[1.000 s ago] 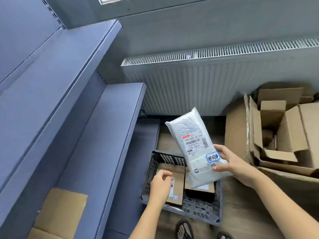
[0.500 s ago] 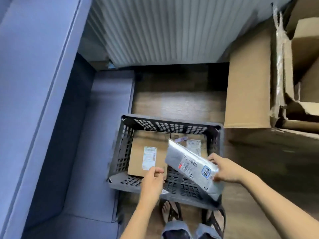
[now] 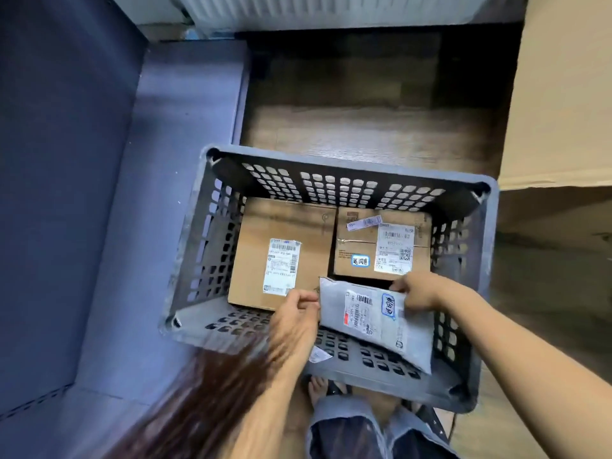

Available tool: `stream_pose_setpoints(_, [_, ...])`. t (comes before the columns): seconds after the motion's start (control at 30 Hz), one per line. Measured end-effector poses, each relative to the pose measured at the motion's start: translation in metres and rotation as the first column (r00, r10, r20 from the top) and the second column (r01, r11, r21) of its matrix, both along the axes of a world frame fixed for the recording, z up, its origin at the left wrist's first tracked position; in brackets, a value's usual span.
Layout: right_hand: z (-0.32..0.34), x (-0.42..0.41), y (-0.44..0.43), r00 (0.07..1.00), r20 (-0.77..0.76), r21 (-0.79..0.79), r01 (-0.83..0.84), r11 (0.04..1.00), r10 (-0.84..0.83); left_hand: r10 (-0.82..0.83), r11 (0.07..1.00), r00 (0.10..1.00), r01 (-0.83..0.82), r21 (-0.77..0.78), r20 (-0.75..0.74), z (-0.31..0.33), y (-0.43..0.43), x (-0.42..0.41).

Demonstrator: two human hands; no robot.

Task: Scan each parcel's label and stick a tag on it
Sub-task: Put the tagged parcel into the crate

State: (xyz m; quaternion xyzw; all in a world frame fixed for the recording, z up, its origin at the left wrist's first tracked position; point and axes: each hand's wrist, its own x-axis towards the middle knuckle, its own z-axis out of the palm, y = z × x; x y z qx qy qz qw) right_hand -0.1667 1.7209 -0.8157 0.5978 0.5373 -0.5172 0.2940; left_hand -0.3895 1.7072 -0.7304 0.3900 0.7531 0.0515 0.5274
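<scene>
Two boxes (image 3: pixel 281 253) fill the crate's (image 3: pixel 331 160) far half; its near floor is bare. Both hands pinch the grey mailer (image 3: pixel 374 319): right hand (image 3: pixel 420 291) its top edge, left hand (image 3: pixel 294 313), blurred, seemingly its left edge.

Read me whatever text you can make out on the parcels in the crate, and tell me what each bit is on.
Blue-edged tag on the right box: handwritten, not legible.
Blue-edged tag on the grey mailer: handwritten, blurred.
Shipping label on the left box: barcodes, print too small.
Label on the right box: barcode and QR codes, unreadable.
Mailer's label: too blurred.
</scene>
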Motion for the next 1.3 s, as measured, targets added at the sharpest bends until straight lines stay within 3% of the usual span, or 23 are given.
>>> stream_pose_setpoints(0.13, [-0.014,0.006,-0.007,0.994,0.088,0.11,-0.078,0.991,0.068,0.043,0.999,0.998,-0.043,-0.004,0.035,-0.008,-0.001,0.004])
stream_pose_setpoints(0.3, [-0.026,0.005,-0.019,0.927,0.308,0.352,-0.321,0.879,0.215,0.037,0.999,0.997,-0.037,0.011,0.065,-0.019,-0.001,0.01])
stream_pose_setpoints(0.5, [-0.015,0.003,-0.027,0.918,0.353,0.38,-0.316,0.869,0.179,0.009,1.0,0.999,-0.01,0.017,0.043,-0.015,0.0,0.015])
stream_pose_setpoints(0.6, [0.006,0.002,-0.026,0.974,0.219,0.428,-0.048,0.903,-0.052,-0.024,0.999,0.999,0.023,0.029,0.027,0.003,0.0,0.017])
stream_pose_setpoints(0.7, [0.049,-0.001,-0.023,0.955,0.029,0.45,0.251,0.857,-0.295,-0.022,0.999,0.999,0.021,0.042,0.031,0.039,0.004,0.015])
stream_pose_setpoints(0.87, [0.15,-0.012,-0.01,0.894,-0.169,0.52,0.438,0.733,-0.414,0.016,0.997,0.997,-0.022,0.076,0.075,0.127,0.014,0.006])
stream_pose_setpoints(1.13, [0.385,-0.085,0.041,0.851,-0.483,0.672,0.511,0.536,-0.206,0.066,0.965,0.996,-0.08,0.25,0.064,0.331,0.011,-0.008])
stream_pose_setpoints(1.3, [0.521,-0.138,0.044,0.809,-0.582,0.715,0.461,0.526,0.083,0.147,0.853,0.989,-0.115,0.509,-0.024,0.461,-0.015,-0.027])
